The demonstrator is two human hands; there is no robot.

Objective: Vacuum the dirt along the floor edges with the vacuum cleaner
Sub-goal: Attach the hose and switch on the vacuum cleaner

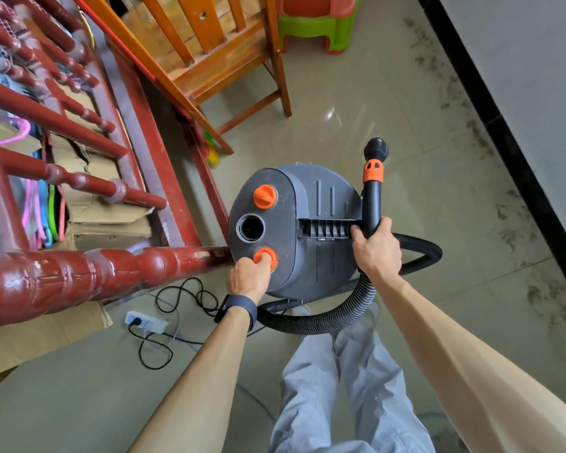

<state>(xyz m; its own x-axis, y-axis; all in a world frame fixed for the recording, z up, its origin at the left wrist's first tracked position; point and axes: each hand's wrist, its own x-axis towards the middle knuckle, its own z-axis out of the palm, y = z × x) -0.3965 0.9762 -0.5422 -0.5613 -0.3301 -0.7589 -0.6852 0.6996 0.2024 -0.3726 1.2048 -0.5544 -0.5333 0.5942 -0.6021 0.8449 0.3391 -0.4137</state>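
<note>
Hands on the vacuum cleaner (324, 204).
Left hand (249, 278) pinches the orange knob (269, 256) just ahead; right hand (377, 251) grips the black wand (372, 201).

a lived-in home: tiled floor (356, 103), wooden chair (209, 60) and plastic stools (317, 24) beyond the fingers (357, 231), red turned-wood railing (79, 181) and cardboard boxes (105, 217) to their left.

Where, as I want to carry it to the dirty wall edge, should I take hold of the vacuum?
By the ribbed handle spanning the top of the vacuum, coming from above. It sits centred over the drum in a recess, so fingers can probably hook under it and the load should hang balanced.
</note>
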